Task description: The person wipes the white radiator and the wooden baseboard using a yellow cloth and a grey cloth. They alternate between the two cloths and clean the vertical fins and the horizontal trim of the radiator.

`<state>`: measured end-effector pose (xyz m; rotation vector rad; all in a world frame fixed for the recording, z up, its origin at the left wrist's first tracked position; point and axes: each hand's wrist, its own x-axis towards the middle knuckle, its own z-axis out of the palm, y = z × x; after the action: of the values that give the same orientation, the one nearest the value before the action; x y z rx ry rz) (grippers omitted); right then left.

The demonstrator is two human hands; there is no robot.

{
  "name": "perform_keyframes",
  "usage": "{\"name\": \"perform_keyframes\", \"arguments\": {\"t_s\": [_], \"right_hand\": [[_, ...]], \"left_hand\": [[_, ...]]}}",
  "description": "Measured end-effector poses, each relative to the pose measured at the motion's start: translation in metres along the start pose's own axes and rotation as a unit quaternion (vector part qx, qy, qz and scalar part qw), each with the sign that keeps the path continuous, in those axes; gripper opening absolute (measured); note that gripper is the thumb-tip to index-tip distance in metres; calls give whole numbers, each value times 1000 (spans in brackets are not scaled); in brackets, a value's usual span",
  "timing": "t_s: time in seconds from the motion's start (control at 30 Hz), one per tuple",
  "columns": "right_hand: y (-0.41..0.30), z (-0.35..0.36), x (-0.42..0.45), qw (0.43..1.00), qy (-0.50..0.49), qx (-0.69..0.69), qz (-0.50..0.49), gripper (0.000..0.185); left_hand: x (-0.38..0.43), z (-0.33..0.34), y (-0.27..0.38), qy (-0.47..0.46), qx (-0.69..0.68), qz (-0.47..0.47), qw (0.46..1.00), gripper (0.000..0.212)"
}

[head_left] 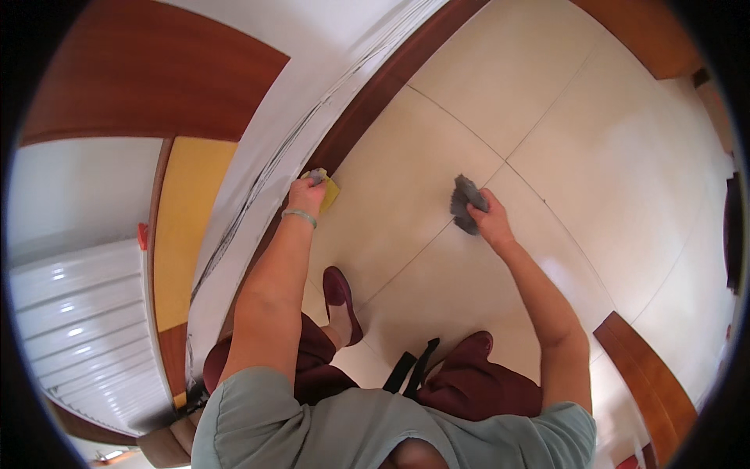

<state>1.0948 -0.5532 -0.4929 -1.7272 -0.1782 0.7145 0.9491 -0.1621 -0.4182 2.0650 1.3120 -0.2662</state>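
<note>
My left hand grips a yellow cloth with a greyish bunched piece on top, close against the dark wooden baseboard. A pale green bangle circles that wrist. In my right hand is a dark grey cloth, folded and hanging over the tiled floor. I cannot tell whether this cloth touches the tiles.
Black marks and cables or cracks run along the white wall above the baseboard. Wooden furniture stands at the upper right, and a wooden piece at the lower right. My dark red shoes are on the floor, with black straps between my legs.
</note>
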Motion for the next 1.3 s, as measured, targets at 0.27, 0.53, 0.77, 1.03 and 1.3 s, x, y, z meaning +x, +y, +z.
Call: {"name": "perform_keyframes", "arguments": {"t_s": [0.27,0.53,0.77,1.03,1.3], "right_hand": [[20,-96,-45,984,48,-174,8,25],[12,-108,-62,882,-104,-460,-2,28],[26,-114,-61,863,-136,-484,36,32],[6,-110,-57,873,-145,-463,48,31],[10,-107,-54,859,-143,-489,58,33]], "left_hand": [[55,23,70,-40,-52,74,995,26],[114,68,174,-22,48,170,984,16],[112,92,269,-31,154,273,949,17],[128,96,255,35,128,279,951,21],[110,59,138,-117,-357,-42,926,28]]}}
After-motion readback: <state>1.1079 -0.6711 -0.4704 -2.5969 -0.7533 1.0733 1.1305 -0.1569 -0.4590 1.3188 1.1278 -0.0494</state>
